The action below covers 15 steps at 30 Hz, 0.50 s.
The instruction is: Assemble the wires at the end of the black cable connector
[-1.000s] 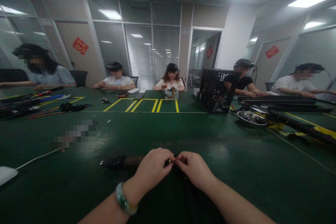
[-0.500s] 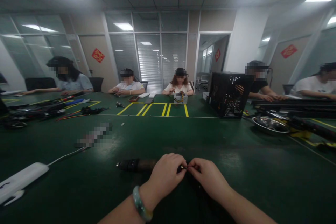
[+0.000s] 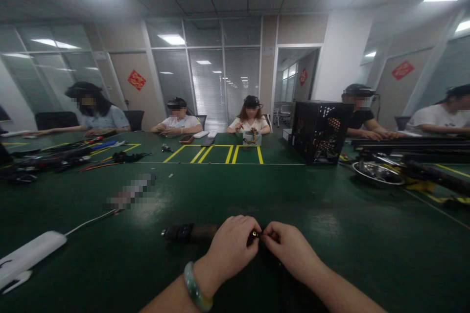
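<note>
My left hand [image 3: 231,244] is closed around the near end of a dark rod-shaped object [image 3: 187,232] that lies on the green table [image 3: 257,195]. A green bangle [image 3: 194,287] circles that wrist. My right hand [image 3: 286,248] pinches something small at a brass-coloured tip [image 3: 254,234] where the two hands meet. What the right fingers hold is too small to name. Dark material lies under both forearms.
A white power bank [image 3: 27,257] with a cable lies at the near left. A black perforated case [image 3: 318,131] and a metal bowl [image 3: 378,174] stand at the right. Cables and tools [image 3: 73,154] lie at the far left. Several people sit around the table.
The view has tilted and shifted, bringing the white power bank into sight at the left. Both hands stay joined at the rod's tip, with little movement between them.
</note>
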Tool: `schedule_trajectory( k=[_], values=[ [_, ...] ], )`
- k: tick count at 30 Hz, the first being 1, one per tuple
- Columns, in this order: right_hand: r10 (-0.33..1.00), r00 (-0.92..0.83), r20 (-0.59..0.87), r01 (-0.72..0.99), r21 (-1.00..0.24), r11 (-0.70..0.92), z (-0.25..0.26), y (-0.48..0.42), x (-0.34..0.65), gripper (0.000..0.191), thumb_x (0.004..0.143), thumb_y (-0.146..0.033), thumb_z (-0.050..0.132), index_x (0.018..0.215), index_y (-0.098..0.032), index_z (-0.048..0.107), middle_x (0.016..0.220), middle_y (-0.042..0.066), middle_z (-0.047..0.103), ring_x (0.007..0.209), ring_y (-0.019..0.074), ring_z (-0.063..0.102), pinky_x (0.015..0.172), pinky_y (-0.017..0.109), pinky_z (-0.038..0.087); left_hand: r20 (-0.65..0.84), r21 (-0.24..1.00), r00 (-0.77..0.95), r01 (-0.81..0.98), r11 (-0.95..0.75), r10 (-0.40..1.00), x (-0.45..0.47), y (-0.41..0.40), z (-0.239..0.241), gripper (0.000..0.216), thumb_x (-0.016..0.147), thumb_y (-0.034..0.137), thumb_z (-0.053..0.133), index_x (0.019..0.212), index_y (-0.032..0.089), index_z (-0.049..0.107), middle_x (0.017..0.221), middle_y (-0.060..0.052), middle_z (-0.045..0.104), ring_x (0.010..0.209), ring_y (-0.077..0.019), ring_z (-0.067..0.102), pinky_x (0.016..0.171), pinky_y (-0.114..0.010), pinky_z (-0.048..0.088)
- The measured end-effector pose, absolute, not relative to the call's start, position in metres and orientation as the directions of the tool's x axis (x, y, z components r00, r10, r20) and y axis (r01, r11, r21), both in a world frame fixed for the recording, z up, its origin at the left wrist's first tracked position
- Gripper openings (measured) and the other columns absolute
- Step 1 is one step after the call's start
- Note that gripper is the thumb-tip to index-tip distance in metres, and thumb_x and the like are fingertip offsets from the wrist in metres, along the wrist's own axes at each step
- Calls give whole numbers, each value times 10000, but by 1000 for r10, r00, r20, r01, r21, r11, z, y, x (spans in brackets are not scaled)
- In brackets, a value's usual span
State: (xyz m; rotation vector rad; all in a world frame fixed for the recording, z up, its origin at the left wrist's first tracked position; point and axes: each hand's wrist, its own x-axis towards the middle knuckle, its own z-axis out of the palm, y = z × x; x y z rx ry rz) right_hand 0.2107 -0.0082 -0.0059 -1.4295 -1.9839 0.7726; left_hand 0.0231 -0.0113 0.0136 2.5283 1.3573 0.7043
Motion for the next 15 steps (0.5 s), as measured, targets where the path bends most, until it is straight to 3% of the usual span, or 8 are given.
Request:
schedule_trajectory(
  k=[4,9,15],
  values=[
    [957,-269,109,627,-734,260,-6,-7,211,128,834,-238,554,771,-208,661,670,-21,653,600,127,581,525,207,323,319,384,467,731,-563,825,22,-13,16,239,747,140,549,966,237,562,988,-3,633,935,-201,565,848,-345,418],
    [960,-267,84,614,-753,237,-2,-8,210,128,828,-237,556,763,-197,658,672,-15,656,591,122,579,529,202,333,335,411,459,715,-566,823,20,-13,12,246,733,120,540,956,225,541,1234,-20,576,1081,-211,543,930,-361,408],
    [958,-272,92,612,-752,246,-7,-7,211,125,832,-247,556,780,-196,657,667,-18,653,583,119,573,515,197,321,341,393,480,708,-586,808,20,-11,9,175,761,141,561,912,228,555,1241,-8,586,1126,-208,533,966,-376,391]
  ],
)
